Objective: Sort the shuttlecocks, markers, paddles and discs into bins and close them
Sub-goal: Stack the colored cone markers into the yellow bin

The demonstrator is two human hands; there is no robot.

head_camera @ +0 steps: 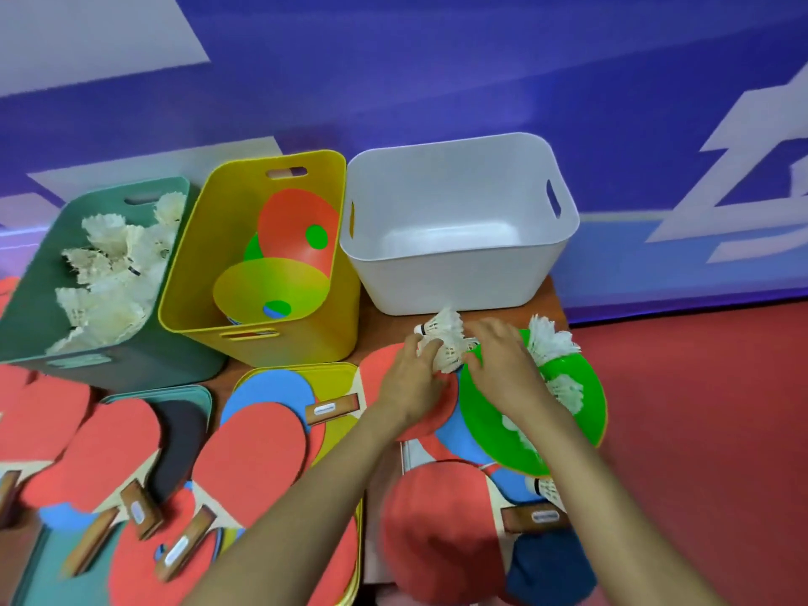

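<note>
At the upper left of the frame the green bin [39,299] stands open with the binned shuttlecocks [109,273] heaped inside. I read it as the feathers' home, and I judge that whatever I gather now goes there. Just right of it the yellow bin [188,299] holds the discs: a red disc [293,225] leans against its far wall and a yellow disc [266,286] lies in front of it. Along the lower left and lower centre the paddles [258,448] lie overlapped on the teal lid [199,398] and the yellow lid [341,378]. Those lids cannot close anything until the paddles come off them. At the upper centre the white bin [459,290] sits open on the worktop [384,330], probably waiting for the paddles. I see no markers anywhere. Just below that bin my hands meet. My left hand [411,387] has its fingers curled round the shuttlecock cluster [446,343] from the left. My right hand [503,369] has bent fingers pinching the feathers from the right. I hold it from both sides because light, springy skirts slip apart if squeezed from one side only. Under my right wrist lies the green disc [524,413], right of centre in the frame. The stray shuttlecocks [551,343] rest on its far edge. They must come off before that disc can join the others.
</note>
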